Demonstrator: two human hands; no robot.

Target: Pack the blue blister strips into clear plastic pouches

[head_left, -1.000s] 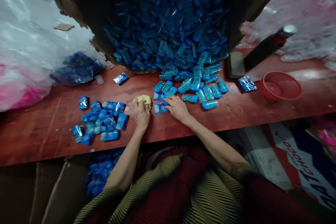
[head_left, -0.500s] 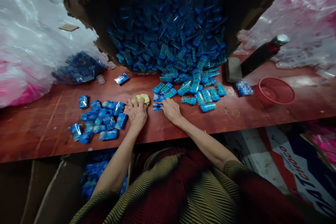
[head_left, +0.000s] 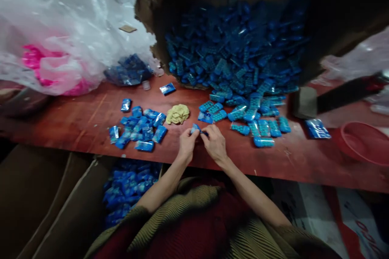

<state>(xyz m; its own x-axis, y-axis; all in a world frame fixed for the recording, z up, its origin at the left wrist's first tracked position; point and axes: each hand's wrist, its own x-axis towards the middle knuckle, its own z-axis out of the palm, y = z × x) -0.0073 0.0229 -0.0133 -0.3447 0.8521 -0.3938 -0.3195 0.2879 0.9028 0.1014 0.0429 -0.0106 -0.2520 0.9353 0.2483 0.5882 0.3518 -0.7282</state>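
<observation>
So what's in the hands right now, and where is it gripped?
A small blue wrapper, pinched near its opposite ends by the left and right hand.

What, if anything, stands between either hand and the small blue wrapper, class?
Nothing visible does: the left hand and right hand both have the wrapper at their fingertips. The yellow cloth lies farther out and to the left, not between them.

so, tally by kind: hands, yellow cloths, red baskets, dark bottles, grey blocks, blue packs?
Hands: 2 (left hand, right hand)
Yellow cloth: 1
Red basket: 1
Dark bottle: 1
Grey block: 1
Blue packs: heaped, not countable
Total without packs: 6
</observation>
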